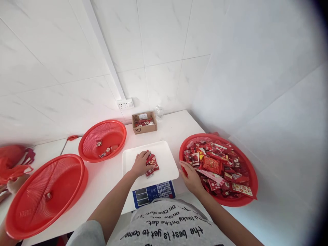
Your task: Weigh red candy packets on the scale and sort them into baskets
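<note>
**Left hand on the pile**

Left hand point(140, 164) rests on the small pile of red foil packets point(152, 166), centre of the white plastic scale tray point(165, 152); I can't tell if it grips. Right hand point(191, 177), fingers loose and apart, touches the round red mesh basket point(252, 179) at three o'clock. Leaning there could skew the weight.

Red mesh baskets: three, namely the near left basket point(58, 177), the middle basket point(112, 131) and the right basket point(252, 177).
Weighing scale point(153, 193): one (with one white tray point(166, 153) on top).
Red packets on the tray point(151, 165): a small pile, maybe four; I cannot count them exactly.
Red packet in the near left basket point(48, 195): one.
Red packets in the middle basket point(106, 150): about four.
Red packets in the right basket point(217, 167): too many to count.
Cardboard box point(144, 128): one.
Plastic bottle point(159, 112): one.
Wall socket point(125, 103): one.
Hands of the person: two, the left hand point(139, 164) and the right hand point(191, 177).
</note>
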A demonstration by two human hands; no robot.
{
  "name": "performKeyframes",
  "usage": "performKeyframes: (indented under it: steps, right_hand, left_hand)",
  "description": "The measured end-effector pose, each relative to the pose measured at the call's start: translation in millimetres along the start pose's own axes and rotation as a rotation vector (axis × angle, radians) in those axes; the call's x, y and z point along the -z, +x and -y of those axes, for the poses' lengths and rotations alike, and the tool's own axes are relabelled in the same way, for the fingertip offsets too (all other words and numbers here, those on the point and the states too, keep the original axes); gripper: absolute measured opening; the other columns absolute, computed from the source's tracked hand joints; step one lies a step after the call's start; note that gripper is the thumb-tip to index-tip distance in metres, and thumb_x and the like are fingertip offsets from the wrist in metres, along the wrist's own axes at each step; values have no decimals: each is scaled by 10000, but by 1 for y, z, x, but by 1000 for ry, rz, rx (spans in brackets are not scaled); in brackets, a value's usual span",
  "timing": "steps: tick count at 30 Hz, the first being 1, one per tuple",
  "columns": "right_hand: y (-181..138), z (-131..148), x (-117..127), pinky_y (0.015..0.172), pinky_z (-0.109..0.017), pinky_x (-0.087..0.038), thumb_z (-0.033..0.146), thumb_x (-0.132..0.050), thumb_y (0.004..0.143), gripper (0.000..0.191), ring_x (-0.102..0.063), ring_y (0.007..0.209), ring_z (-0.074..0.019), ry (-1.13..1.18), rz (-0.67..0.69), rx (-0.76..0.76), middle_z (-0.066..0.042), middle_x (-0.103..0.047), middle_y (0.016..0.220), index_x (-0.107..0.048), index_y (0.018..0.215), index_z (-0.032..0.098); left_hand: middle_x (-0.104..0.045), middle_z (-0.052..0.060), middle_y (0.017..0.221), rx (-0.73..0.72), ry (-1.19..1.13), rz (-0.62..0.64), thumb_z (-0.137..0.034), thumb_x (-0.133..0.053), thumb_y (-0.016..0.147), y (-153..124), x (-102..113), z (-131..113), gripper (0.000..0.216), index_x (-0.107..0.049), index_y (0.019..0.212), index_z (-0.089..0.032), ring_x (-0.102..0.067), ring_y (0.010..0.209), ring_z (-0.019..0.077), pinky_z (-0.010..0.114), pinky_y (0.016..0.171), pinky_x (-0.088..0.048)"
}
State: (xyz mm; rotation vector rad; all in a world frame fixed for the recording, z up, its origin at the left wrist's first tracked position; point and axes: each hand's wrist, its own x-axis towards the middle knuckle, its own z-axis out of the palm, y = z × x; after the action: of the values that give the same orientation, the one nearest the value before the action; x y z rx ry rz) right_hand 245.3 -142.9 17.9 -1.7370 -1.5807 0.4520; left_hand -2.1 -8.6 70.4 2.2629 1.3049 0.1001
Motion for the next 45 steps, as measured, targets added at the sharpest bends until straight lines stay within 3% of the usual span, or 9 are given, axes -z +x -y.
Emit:
performKeyframes:
  steps: [5,10,15,20,26,34,37,41,45]
  right_hand:
    - [0,0,0,1021,-467,-380,331,-418,876,367,-510,1156,-239,6,-10,-1,-123,-588,1211,-581,1164,173]
    - [0,-1,-1,1019,-471,-379,336,-416,876,370,-511,1153,-239,7,-14,9,-120,-591,1208,-579,1169,180]
    - [0,-1,-1,1021,-465,-377,346,-413,875,371,-509,1156,-237,-3,-13,1,-117,-592,1208,-584,1162,183]
    - [-1,0,-1,1020,-466,-379,339,-414,875,368,-510,1154,-235,-1,-8,9,-118,-590,1210,-584,1159,179]
    - [-1,0,-1,1019,-477,-379,336,-414,874,369,-513,1152,-240,2,-12,10,-115,-589,1212,-584,1168,190]
    - [-1,-1,-1,1017,-465,-388,332,-424,864,366,-513,1155,-236,22,-9,-3,-108,-588,1217,-593,1158,193]
    - [0,-1,-1,1012,-464,-393,332,-426,862,367,-515,1153,-236,37,-13,5,-112,-589,1217,-594,1156,192]
    - [0,-1,-1,1002,-463,-402,335,-430,861,360,-526,1137,-239,52,-26,5,-121,-597,1199,-603,1140,185]
    - [1,-1,0,1000,-463,-406,334,-436,859,347,-527,1134,-239,46,-16,2,-119,-598,1199,-610,1120,185]
  left_hand:
    - [-459,93,1291,10,-91,-85,-402,-650,724,-7,-8,0,590,-472,1254,-213,-432,1203,247,386,1027,-341]
    - [-461,74,1265,5,-140,-143,-365,-607,768,-12,-17,2,514,-474,1241,-217,-450,1182,216,345,1011,-368]
    - [-423,92,1339,-8,-50,-179,-388,-577,793,-15,-17,0,530,-454,1273,-202,-390,1255,226,368,1059,-317]
    - [-365,101,1430,2,162,-207,-527,-492,820,-20,-20,-14,602,-401,1345,-248,-284,1332,283,533,1103,-147]
    - [-314,110,1473,85,256,-236,-538,-432,840,-21,-39,-27,605,-378,1367,-245,-265,1339,313,590,1070,-152]
    - [-227,62,1519,-318,325,35,-578,-500,786,-13,-1,0,692,-333,1395,-295,-160,1392,272,532,1117,-63]
    - [-166,94,1533,-137,333,-26,-610,-430,809,-17,0,-9,718,-260,1429,-292,-93,1403,304,600,1084,-40]
    - [-148,132,1532,207,275,-160,-626,-341,835,-15,-24,-34,699,-216,1442,-301,-89,1391,369,698,998,-134]
    - [-193,115,1523,224,280,-195,-591,-374,838,-5,-41,-41,665,-265,1427,-302,-116,1383,383,727,981,-104]
